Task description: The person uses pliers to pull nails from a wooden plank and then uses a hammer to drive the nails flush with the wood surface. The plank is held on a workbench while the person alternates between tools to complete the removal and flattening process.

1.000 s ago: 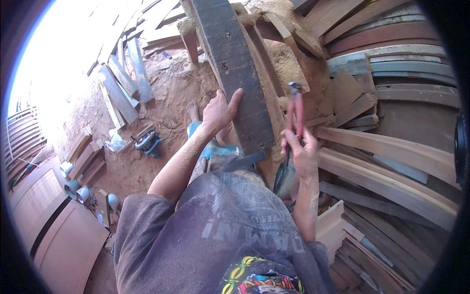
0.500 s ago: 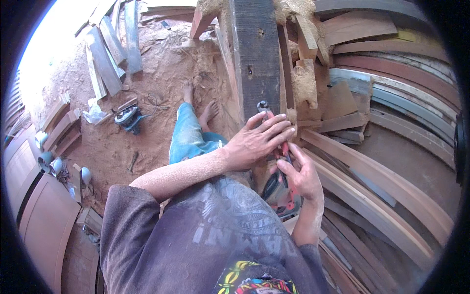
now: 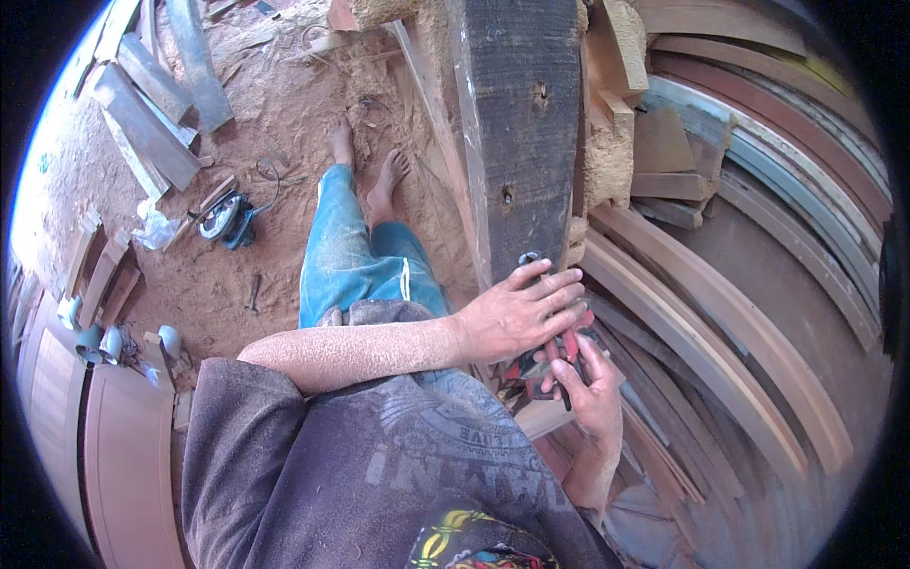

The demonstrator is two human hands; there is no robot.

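Observation:
A pair of pincers (image 3: pixel 569 343) with red and black handles is held in both my hands at the near end of a thick, dark wooden beam (image 3: pixel 519 133). Its metal head shows just past my left hand, against the beam's top face. My left hand (image 3: pixel 517 313) lies across the pincers, four fingers reaching over them and the thumb hidden. Closer to my body, my right hand (image 3: pixel 592 389) is closed round the handles. Two pitted marks show in the beam. Below the hands, a red-and-black tool (image 3: pixel 517 384) is partly covered.
Sawdust-coated timber (image 3: pixel 609 142) stands along the beam's right side, and long boards (image 3: pixel 739 313) are stacked beyond it. On the sandy floor at left lie a circular saw (image 3: pixel 225 220), a hammer (image 3: pixel 253 294) and grey planks (image 3: pixel 152 128). My bare feet (image 3: pixel 387 180) are left of the beam.
The view has shifted, so the beam looks larger and the hands sit lower and slightly right. Both hands keep their hold on the pincers, whose head stays against the beam.

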